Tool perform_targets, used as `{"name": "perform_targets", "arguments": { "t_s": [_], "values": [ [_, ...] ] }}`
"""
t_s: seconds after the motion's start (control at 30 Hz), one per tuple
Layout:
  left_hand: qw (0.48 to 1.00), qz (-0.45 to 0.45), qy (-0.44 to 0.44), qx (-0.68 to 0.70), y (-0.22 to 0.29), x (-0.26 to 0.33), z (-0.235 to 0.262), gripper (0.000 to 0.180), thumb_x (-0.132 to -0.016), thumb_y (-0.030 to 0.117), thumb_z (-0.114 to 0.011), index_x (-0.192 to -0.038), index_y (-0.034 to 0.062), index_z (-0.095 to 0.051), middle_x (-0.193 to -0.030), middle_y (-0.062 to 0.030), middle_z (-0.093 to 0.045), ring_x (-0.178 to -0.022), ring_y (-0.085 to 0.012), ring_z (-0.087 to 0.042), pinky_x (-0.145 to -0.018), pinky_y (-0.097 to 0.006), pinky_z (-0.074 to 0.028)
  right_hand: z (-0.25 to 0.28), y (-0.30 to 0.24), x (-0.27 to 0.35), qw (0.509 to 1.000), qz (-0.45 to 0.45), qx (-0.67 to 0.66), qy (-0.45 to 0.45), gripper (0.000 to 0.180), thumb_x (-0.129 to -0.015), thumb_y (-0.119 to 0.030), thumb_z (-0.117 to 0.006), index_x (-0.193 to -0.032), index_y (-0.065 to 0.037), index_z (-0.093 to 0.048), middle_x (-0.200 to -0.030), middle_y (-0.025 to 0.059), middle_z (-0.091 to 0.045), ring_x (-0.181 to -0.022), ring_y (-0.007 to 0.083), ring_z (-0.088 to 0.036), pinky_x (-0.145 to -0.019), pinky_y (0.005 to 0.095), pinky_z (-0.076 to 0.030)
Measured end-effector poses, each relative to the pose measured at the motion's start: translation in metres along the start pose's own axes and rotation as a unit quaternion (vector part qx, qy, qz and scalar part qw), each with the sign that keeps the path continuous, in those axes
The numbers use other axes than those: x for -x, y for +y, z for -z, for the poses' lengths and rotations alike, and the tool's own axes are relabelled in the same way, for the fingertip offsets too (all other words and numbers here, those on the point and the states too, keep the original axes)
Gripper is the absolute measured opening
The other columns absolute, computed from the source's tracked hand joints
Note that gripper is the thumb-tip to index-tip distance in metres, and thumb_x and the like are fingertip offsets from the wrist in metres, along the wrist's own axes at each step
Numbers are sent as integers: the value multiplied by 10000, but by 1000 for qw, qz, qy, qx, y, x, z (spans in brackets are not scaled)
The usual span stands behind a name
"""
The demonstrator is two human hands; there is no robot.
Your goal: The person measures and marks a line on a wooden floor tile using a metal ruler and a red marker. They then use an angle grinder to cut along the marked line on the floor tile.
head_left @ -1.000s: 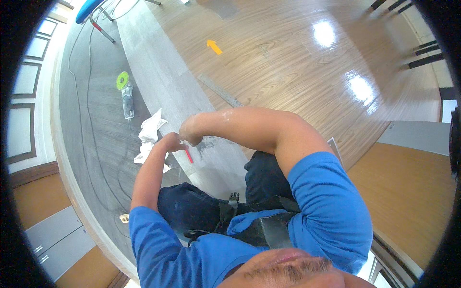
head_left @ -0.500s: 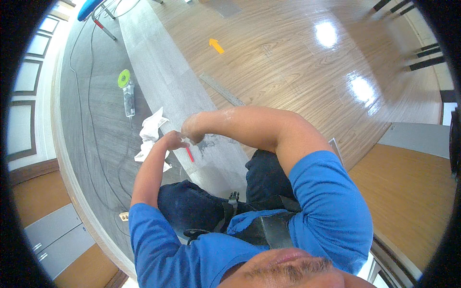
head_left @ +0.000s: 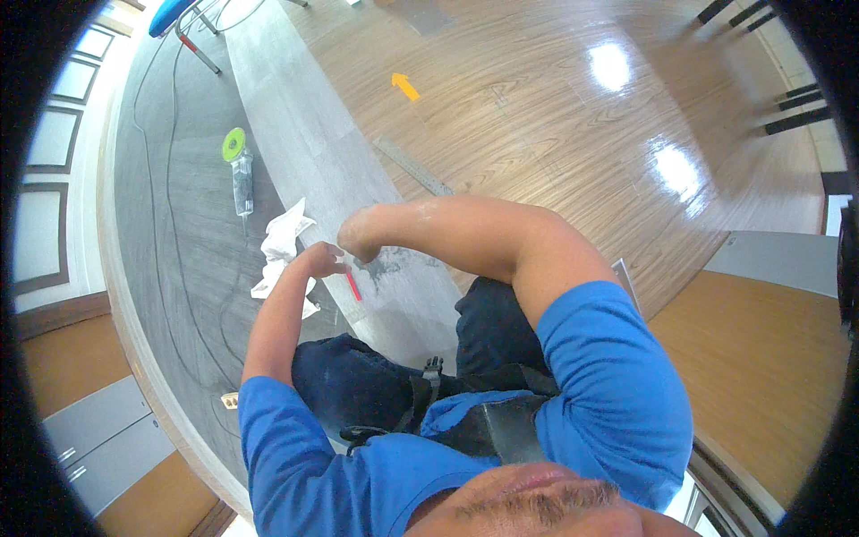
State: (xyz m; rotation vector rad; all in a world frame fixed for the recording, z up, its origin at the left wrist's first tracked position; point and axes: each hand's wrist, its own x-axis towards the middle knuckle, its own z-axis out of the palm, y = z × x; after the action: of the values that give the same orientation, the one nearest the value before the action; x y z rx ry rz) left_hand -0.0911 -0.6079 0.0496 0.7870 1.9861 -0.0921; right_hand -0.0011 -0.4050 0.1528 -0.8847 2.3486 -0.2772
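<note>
While we bend low over the grey strip [head_left: 295,116], our legs [head_left: 344,376] flank its near end. Just beyond them, the red stick [head_left: 354,286] shows against the strip near its left edge, its far tip meeting our left hand [head_left: 320,259]. Those fingers look bent, but we cannot tell whether they grip the stick or merely sit above it. Our right hand [head_left: 360,236] bends sharply down just beside the left, its fingers out of sight, so we cannot tell whether they are open or closed. Dark smears [head_left: 386,267] mark the strip by that hand.

With our hands so close together, a slip of anything sharp under the right one could catch the left, we judge. The smears could spread if our wrist drags through them, and the cloth [head_left: 283,234], crumpled beside our left hand, could snag a sleeveless forearm's sweep.

Our right hand and forearm cover whatever lies beneath them, and the small dark thing by the cloth's near edge is too small to name. Farther out lie the ruler [head_left: 412,166], the clear tube [head_left: 242,188] with its green disc [head_left: 233,144], and the arrow [head_left: 405,87]; the blue chair [head_left: 168,16] is cut off at the top.
</note>
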Motion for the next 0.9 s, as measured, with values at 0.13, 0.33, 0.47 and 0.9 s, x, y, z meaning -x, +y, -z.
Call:
{"name": "perform_targets", "arguments": {
  "t_s": [0.13, 0.33, 0.47, 0.9],
  "values": [
    [999, -31, 27, -8, -46, -12, -16, 749, -812, 514, -843, -1353, 23, -677, -1236, -225, -730, -1163, -343, -705, -1034, -411, -533, 15, -12, -5, 1000, -3, -12, 1, 384, -864, -212, -764, -1229, -94, -757, -1164, 153, -761, -1072, 341, -724, -910, 472, -567],
    [997, -77, 24, -16, -62, -32, -27, 749, -808, 489, -853, -1347, 3, -668, -1216, -228, -734, -1146, -337, -705, -1009, -406, -538, 15, -10, -3, 1000, 15, 16, 9, 387, -860, -185, -764, -1237, -99, -754, -1158, 154, -763, -1072, 341, -726, -906, 472, -569],
    [997, -73, 41, 2, -71, -31, -29, 741, -800, 478, -858, -1325, -13, -675, -1190, -232, -740, -1130, -346, -710, -989, -409, -543, 24, -14, 1, 1000, 8, 10, -12, 387, -846, -176, -772, -1226, -103, -758, -1154, 157, -764, -1070, 342, -727, -894, 468, -573],
    [998, -23, 59, 26, -31, -24, -20, 767, -796, 526, -855, -1328, 2, -680, -1238, -246, -720, -1159, -365, -699, -1000, -428, -545, -10, 14, -19, 998, -3, -33, 51, 252, -824, -161, -773, -1058, -71, -802, -1067, 169, -777, -978, 349, -739, -850, 484, -572]
  ]
}}
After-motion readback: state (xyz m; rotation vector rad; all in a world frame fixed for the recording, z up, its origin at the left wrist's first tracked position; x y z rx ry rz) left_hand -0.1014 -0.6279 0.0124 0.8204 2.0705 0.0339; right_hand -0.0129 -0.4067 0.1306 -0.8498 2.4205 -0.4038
